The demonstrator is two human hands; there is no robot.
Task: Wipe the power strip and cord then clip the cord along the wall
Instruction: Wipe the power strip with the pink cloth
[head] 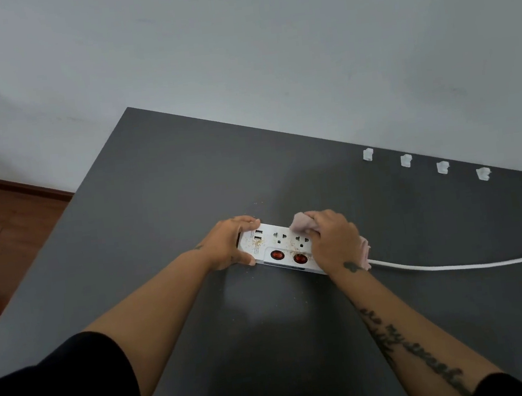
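A white power strip with two red switches, sockets and USB ports lies on the dark grey table. Brownish crumbs speckle its top. My left hand grips the strip's left end. My right hand presses a pale pink cloth onto the strip's right part, hiding that end. The white cord leaves from under my right hand and runs right to the table's edge. Several white cord clips sit in a row where the table meets the wall at the back right.
A grey-white wall stands behind the table. Wooden floor shows past the table's left edge. A few crumbs lie scattered on the table around the strip.
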